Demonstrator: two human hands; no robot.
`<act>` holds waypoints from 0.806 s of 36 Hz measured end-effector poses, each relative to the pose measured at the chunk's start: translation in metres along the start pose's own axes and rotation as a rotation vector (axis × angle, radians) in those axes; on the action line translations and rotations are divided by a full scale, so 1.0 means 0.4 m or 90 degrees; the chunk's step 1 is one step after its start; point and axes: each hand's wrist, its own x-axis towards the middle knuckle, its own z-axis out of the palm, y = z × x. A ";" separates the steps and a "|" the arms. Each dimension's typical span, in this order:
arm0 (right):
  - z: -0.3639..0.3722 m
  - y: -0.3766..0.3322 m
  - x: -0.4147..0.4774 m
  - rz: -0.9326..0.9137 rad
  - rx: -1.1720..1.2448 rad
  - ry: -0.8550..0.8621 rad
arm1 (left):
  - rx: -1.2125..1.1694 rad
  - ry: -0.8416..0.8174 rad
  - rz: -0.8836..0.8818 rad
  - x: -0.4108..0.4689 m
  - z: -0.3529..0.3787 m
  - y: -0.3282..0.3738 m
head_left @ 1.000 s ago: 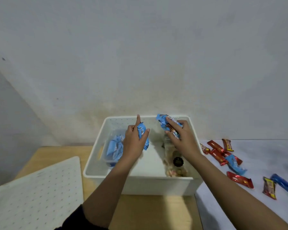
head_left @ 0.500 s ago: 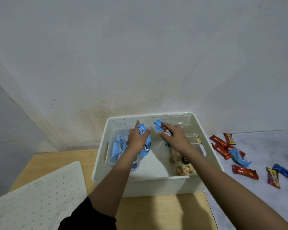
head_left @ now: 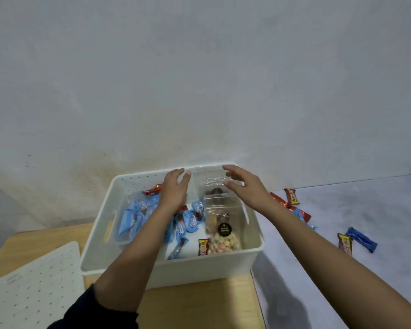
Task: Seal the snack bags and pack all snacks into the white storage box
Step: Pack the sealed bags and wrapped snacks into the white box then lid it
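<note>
The white storage box [head_left: 214, 263] sits on the wooden table against the wall. Inside it lie several blue snack packets [head_left: 188, 224], a clear bag of blue packets [head_left: 133, 217] at the left, a clear bag of coloured puffs with a black label [head_left: 223, 236] at the right, and a small red-yellow bar [head_left: 203, 246]. My left hand [head_left: 176, 189] hovers over the box's far middle with fingers straight, holding nothing. My right hand [head_left: 243, 187] is spread above the clear bag's top, also holding nothing.
A perforated white lid [head_left: 33, 288] lies at the front left on the table. On the white surface to the right lie loose red, blue and yellow snack bars [head_left: 292, 197], with two more [head_left: 361, 239] farther right.
Both hands let go of the blue packets, which now lie in the box. The hands have risen toward the box's far side with fingers spread.
</note>
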 end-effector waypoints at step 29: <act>-0.523 0.791 -0.352 0.191 -0.453 -0.083 | 0.441 -0.238 0.151 -0.257 0.830 -0.038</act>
